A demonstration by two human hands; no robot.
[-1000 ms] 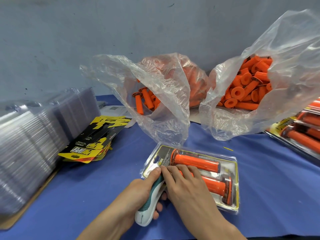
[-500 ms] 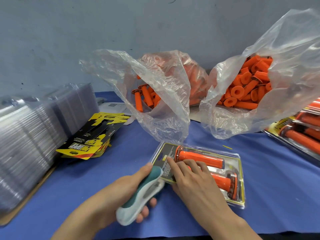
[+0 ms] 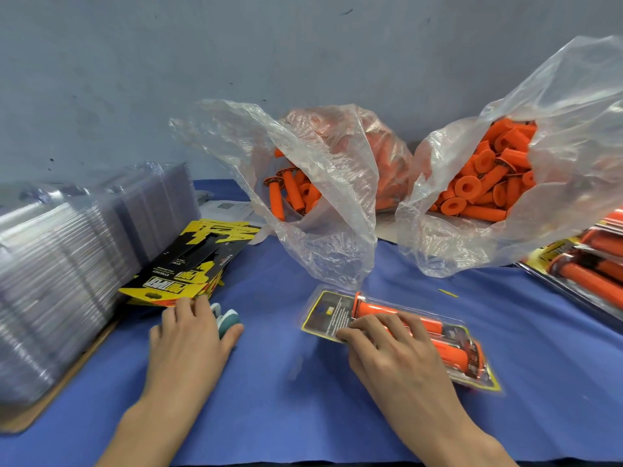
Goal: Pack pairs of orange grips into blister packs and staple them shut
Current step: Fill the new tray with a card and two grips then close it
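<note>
A closed blister pack [image 3: 323,313] with a pair of orange grips [image 3: 387,311] and a yellow-black card lies on the blue cloth, right of centre. My right hand [image 3: 397,352] lies over it, fingers curled at its near left edge, gripping it; the pack looks blurred. My left hand [image 3: 188,338] is down on the cloth to the left, covering a teal and white stapler [image 3: 226,319]. The stapler shows between thumb and fingers, and the fingertips reach the edge of the card stack.
A tall stack of clear blister shells [image 3: 67,264] fills the left side. Yellow-black backing cards [image 3: 188,264] lie beside it. Two open plastic bags of orange grips [image 3: 296,193] [image 3: 488,183] stand at the back. Finished packs [image 3: 586,267] lie at the right edge.
My left hand has carried the stapler off the pack and leftward to the card stack. My right hand has kept hold of the pack and shifted it to the right.
</note>
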